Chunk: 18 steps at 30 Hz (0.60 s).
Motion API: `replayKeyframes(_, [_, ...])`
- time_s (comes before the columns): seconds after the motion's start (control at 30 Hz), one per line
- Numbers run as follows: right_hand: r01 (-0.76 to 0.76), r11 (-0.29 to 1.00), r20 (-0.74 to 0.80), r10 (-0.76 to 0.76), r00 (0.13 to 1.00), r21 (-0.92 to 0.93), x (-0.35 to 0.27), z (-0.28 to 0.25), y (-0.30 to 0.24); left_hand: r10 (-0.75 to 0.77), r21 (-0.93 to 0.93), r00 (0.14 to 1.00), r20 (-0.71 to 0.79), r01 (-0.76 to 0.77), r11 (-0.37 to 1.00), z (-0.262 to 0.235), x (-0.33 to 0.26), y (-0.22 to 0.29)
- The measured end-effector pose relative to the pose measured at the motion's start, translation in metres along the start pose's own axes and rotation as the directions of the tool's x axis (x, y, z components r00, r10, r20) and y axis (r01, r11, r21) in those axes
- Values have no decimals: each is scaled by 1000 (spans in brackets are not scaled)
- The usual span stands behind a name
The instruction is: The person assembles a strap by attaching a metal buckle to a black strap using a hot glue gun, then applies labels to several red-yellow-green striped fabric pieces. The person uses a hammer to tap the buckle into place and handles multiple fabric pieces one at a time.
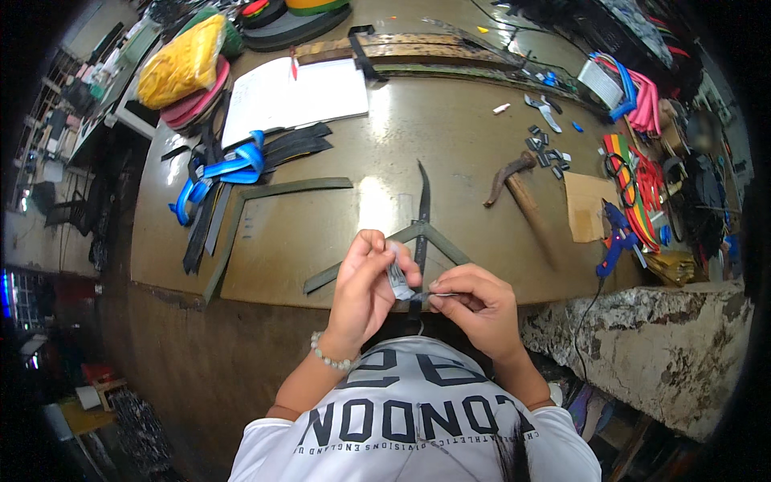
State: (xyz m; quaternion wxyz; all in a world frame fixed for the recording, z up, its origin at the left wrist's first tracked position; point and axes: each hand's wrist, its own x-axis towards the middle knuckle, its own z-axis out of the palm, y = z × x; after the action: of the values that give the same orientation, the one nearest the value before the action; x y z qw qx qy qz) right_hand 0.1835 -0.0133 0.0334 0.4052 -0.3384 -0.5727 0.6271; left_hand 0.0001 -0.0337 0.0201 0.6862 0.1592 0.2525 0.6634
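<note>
Close to the table's near edge, my left hand [357, 289] is closed around a small pale tube [397, 283] with dark print, holding it at a tilt. My right hand [484, 309] is pinched at the tube's lower end; what its fingertips grip is too small to make out. Just beyond my hands, dull green strips [444, 243] meet in a peak on the tabletop, partly covered by my left hand. A black curved strip [424, 197] crosses that peak and runs down behind my fingers. Further left lies a bent green strip [281, 189].
At right are a hammer [526, 201], small buckles [546, 153], brown cardboard [584, 207], a blue glue gun [617, 233] with a trailing cord and colourful straps [618, 149]. Blue bands [229, 167], dark strips [293, 145], an open notebook [277, 96] and a yellow packet [182, 63] lie left.
</note>
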Motion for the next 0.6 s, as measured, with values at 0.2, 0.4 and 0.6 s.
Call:
replayKeyframes(0.2, [72,996,-6,-72,997,-60,-4,6,4,-116,-400,993,-28,95,912,-21,6,22])
replayKeyframes(0.4, [182,983,-343,-166,925,14,1,-20,-3,203,123,979,25,-204,971,10,-17,64])
replayKeyframes(0.6, [122,989,-387,-144,911,-79,2,-22,1,317,339,555,770,-775,534,90,-57,82])
